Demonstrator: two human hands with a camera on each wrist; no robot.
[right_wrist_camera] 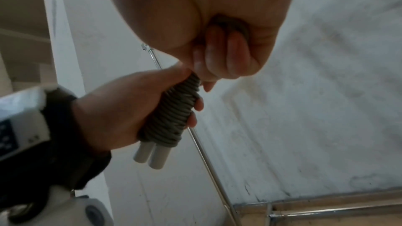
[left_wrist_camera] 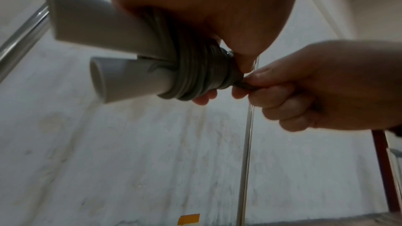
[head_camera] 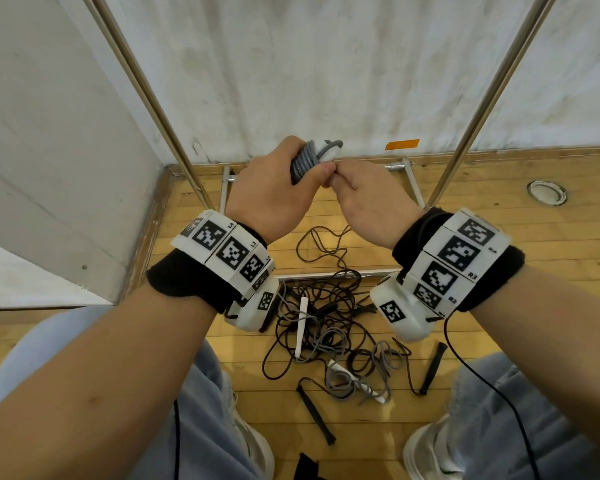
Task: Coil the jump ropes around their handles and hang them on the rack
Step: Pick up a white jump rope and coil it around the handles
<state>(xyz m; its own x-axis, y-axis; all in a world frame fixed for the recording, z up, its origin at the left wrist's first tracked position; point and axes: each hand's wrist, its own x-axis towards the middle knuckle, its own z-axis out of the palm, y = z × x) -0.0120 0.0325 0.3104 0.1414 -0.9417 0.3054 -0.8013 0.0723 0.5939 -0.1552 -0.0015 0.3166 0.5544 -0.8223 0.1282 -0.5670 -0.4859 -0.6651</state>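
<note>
Wood floor, white wall behind, steel rack poles either side. Left hand wrapped around grey rope coiled on two white handles; fingers curl over the coils, handle ends stick out below the palm. Right hand just beside it, thumb and fingers pinching the rope's end at the coil's top. Tangle of more ropes lies on the floor between the feet.
</note>
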